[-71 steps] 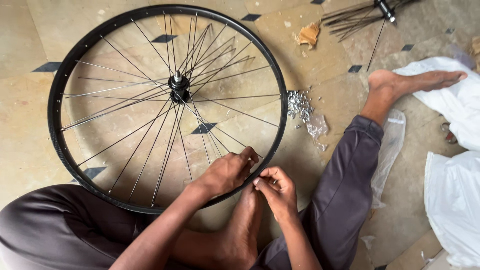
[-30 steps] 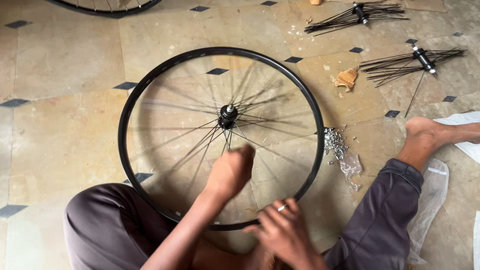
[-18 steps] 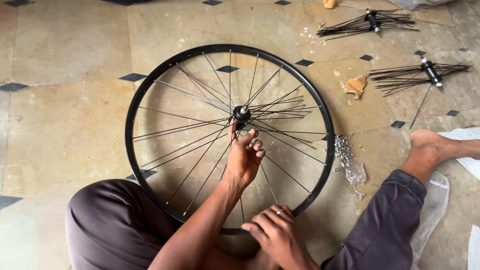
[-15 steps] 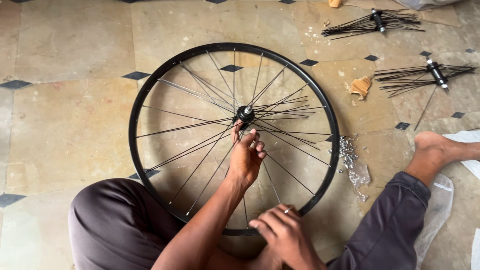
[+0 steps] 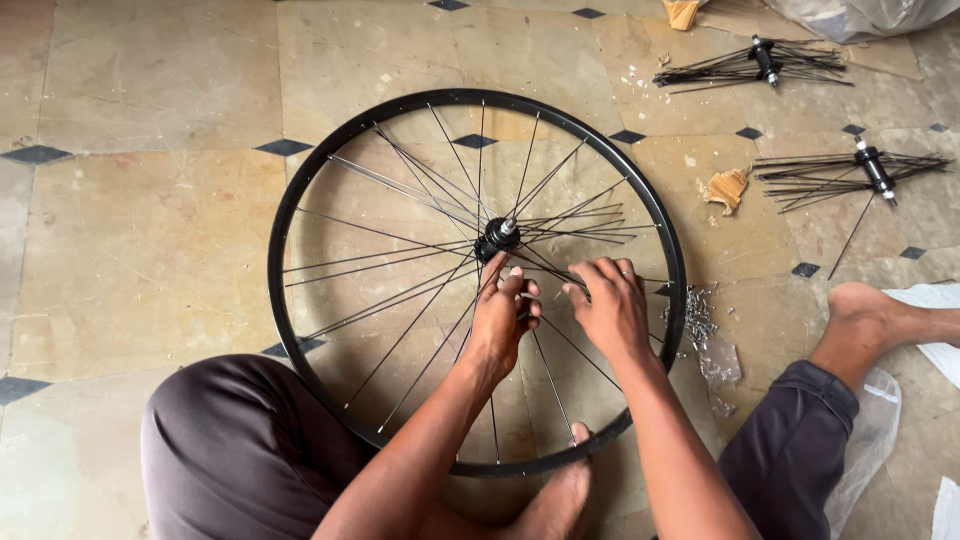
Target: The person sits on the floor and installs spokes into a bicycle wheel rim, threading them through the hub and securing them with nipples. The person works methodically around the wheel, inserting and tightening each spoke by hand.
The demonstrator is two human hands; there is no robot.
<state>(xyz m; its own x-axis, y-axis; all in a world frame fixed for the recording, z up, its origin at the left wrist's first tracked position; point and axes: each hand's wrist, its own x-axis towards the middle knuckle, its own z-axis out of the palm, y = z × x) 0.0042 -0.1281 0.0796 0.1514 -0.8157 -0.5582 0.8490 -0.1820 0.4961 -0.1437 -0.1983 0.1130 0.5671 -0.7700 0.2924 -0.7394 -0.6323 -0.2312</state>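
Since half a second ago the right hand has risen from the near rim to the spokes beside the left hand, so both now work just below the hub. Nearest the camera, a bare foot presses against the near edge of the black wheel rim, which lies flat on the tiled floor between the person's bent legs. Each hand's fingertips are curled together, pinching thin spokes. Just right of the rim lies a small pile of silvery nipples. Farther off, two loose hubs with spoke bundles rest on the floor.
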